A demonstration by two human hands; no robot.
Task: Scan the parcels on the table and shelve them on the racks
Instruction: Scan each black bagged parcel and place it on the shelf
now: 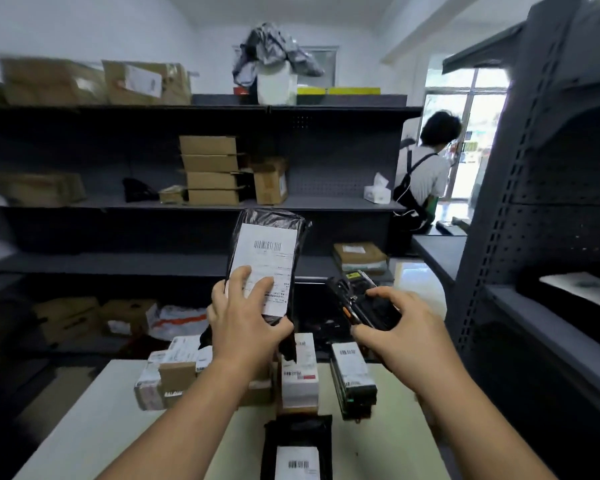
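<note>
My left hand (245, 320) grips the lower end of a black plastic parcel (267, 237) and holds it upright above the table, its white barcode label facing me. My right hand (402, 327) holds a black handheld scanner (357, 299) just right of the parcel, tilted toward it. On the pale table (94, 427) below lie several more parcels: brown boxes (174, 379), a white box (300, 375), a dark box with a label (352, 379) and a black bag (297, 448) at the near edge. Dark racks (136, 206) stand behind the table.
The rack shelves hold stacked cardboard boxes (210, 171), a tissue box (377, 192) and parcels low at the left (70, 317). Another dark rack (541, 202) stands close on the right. A person (426, 171) stands at the back right near a bright doorway.
</note>
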